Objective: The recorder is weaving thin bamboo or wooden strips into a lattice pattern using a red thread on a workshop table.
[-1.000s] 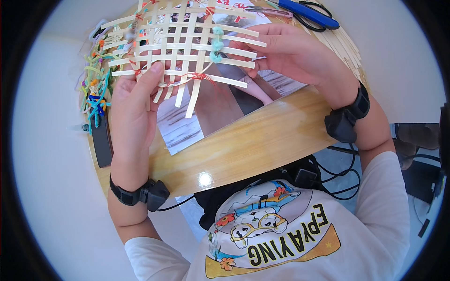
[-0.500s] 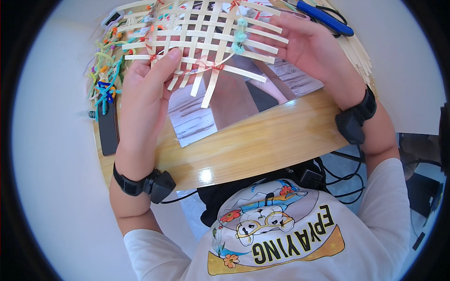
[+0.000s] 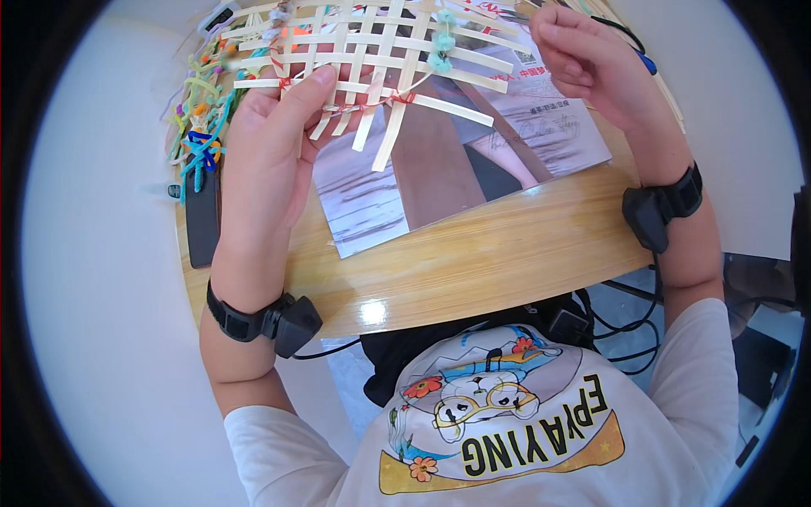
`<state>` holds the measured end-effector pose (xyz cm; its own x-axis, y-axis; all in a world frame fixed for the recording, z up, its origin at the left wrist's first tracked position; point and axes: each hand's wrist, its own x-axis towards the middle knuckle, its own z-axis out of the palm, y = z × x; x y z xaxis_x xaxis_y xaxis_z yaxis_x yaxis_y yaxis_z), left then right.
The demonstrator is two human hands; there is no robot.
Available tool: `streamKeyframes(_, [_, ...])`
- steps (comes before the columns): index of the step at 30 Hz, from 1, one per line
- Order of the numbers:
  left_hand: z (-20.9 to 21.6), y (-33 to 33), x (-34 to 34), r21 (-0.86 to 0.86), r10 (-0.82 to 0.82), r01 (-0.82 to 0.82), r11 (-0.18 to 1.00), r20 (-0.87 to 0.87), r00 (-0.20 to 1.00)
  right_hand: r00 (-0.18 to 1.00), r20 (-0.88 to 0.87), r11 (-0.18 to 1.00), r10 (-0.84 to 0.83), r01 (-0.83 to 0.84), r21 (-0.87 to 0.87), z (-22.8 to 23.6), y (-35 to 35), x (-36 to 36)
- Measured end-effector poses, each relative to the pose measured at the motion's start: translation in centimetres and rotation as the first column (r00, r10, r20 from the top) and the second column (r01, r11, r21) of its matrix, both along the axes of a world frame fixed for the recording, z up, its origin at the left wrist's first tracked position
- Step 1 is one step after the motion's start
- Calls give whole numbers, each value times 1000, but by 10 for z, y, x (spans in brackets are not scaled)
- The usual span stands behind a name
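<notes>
My left hand (image 3: 283, 127) grips the lower left of a woven lattice of pale flat strips (image 3: 382, 61), thumb on top. Red thread (image 3: 400, 99) ties several of its crossings. A short row of fluffy mint-green tufts (image 3: 441, 42) runs along the lattice's right side, and a brownish-white twist (image 3: 277, 21) runs along its left. My right hand (image 3: 583, 63) is held apart from the lattice, to its right. Its fingers are curled and pinched together; whatever may be between them cannot be made out. The lattice's top is cut off by the picture's edge.
Under the lattice lies a glossy printed sheet (image 3: 439, 190) on the wooden table (image 3: 473, 262). Colourful fuzzy pipe cleaners (image 3: 198, 127) crowd the left edge, beside a dark phone-like slab (image 3: 201, 224). A blue-handled tool (image 3: 647, 64) and loose pale strips (image 3: 672, 106) sit beyond my right hand.
My right hand has left the lattice's right edge, moving right and slightly up, its spread fingers now curled in. The lattice in my left hand has shifted slightly up and right.
</notes>
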<state>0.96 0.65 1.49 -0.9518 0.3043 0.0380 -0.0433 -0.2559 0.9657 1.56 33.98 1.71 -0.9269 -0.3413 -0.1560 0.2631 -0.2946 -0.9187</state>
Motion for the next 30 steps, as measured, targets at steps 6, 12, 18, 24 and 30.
streamKeyframes(6, [-1,-9,-6,-17,-19,18,1000,-21,1000,949,-211,633,235,15,774,-6,18,-11])
streamKeyframes(12, [8,-3,1,-13,-7,7,1000,-51,999,773,-619,266,143,572,776,-2,4,-2])
streamKeyframes(18, [7,9,10,1,0,0,1000,-7,1000,834,-550,865,40,246,437,-4,-38,25])
streamKeyframes(24, [-2,8,7,65,-114,107,992,111,987,978,-157,990,141,-140,17,-17,-83,44])
streamKeyframes(30, [-11,11,6,1,-164,168,986,232,959,970,-223,942,98,-18,335,-11,-76,44])
